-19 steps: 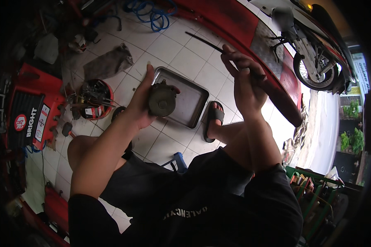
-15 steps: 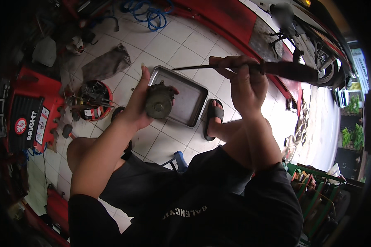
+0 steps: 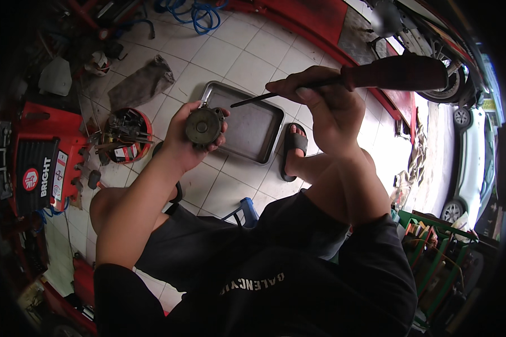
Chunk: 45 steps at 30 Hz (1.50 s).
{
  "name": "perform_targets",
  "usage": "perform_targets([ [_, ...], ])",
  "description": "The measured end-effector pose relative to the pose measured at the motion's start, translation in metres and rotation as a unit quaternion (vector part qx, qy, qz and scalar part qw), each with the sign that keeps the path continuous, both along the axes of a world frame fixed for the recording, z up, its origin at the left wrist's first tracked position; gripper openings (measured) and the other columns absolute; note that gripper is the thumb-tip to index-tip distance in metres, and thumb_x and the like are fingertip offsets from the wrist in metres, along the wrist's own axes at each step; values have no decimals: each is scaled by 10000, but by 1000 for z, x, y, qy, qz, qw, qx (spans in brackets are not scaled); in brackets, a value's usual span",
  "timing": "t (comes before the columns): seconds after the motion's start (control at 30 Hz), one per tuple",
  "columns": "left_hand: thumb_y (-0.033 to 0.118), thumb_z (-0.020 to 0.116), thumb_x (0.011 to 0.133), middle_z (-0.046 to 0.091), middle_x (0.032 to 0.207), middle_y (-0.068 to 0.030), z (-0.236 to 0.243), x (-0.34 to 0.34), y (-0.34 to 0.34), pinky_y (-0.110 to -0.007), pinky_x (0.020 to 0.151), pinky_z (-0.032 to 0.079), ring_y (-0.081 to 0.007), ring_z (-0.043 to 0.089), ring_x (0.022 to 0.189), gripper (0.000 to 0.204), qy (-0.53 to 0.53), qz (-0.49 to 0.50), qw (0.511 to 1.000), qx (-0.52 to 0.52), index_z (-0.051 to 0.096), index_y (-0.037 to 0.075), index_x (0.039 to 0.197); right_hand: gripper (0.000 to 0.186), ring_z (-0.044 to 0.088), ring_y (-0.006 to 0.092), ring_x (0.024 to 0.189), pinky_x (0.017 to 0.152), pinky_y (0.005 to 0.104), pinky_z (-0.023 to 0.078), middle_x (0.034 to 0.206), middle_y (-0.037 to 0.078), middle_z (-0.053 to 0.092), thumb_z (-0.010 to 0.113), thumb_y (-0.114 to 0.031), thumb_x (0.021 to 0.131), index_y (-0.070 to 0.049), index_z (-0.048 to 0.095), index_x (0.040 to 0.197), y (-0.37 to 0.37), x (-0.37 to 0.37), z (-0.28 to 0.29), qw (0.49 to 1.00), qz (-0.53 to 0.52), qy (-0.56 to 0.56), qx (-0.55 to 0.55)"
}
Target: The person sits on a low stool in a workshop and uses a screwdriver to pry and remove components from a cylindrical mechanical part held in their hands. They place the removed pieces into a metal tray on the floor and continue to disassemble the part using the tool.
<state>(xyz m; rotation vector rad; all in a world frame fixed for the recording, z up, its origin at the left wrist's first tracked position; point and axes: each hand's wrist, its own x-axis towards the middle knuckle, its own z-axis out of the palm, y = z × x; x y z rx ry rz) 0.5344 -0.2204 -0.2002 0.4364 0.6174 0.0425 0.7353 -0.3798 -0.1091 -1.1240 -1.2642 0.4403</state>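
Note:
My left hand (image 3: 181, 147) is wrapped round a dark, grimy cylindrical metal motor (image 3: 203, 127), its round end face turned up toward me. A small lug sticks out on the motor's far side; the rest of the body is hidden by the palm and fingers. In my right hand (image 3: 336, 118) is a screwdriver (image 3: 399, 73) with a thick dark red handle and a long dark shaft. Its shaft runs between my fingers and points left, the tip a little to the right of the motor and apart from it. Below both hands lies a shallow metal tray (image 3: 253, 130) on the floor.
A red bucket of tools (image 3: 146, 126) and a grey cloth (image 3: 142, 84) lie on the tiles at left, by a red machine (image 3: 36, 160). Blue hose (image 3: 205, 19) coils at the far side. A red platform (image 3: 315, 22) and motorcycle wheel (image 3: 452, 84) are far right.
My left hand has drawn the motor slightly left and nearer, its fingers now curled round it. The screwdriver has tilted, handle rising and tip dropping toward the motor.

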Motion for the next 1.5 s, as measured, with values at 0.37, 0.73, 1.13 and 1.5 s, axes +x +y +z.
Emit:
perform_targets([
  [0.37, 453, 419, 961, 633, 900, -138, -1, 5, -5, -290, 510, 424, -238, 586, 657, 532, 14, 0, 1000, -9, 587, -11, 1160, 227, 720, 363, 986, 896, 452, 597, 999, 240, 697, 463, 172, 888, 142, 575, 1083, -1, -11, 0, 999, 38, 8, 1],
  [0.73, 429, 364, 973, 638, 861, -115, -10, 2, 0, -299, 554, 448, -235, 597, 677, 537, -22, -27, 999, 7, 584, -17, 1176, 181, 728, 284, 877, 781, 347, 576, 906, 167, 718, 592, 154, 846, 64, 657, 989, 2, -14, -5, 1000, 16, -17, 3],
  [1.13, 415, 377, 987, 647, 861, -134, -18, 8, -22, -333, 529, 471, -258, 611, 664, 478, 89, -2, 995, 54, 603, 15, 1120, 279, 691, 297, 715, 588, 383, 543, 862, 100, 696, 826, -177, 776, -63, 689, 992, 5, -19, -15, 964, -58, -259, 32],
  [1.5, 424, 382, 980, 627, 844, -157, -20, 7, -26, -295, 497, 438, -263, 585, 639, 478, 59, -68, 995, -34, 596, 9, 1087, 265, 692, 361, 793, 688, 418, 552, 881, 151, 703, 787, -153, 823, -37, 680, 1036, -3, -11, -3, 977, 23, -199, -66],
])
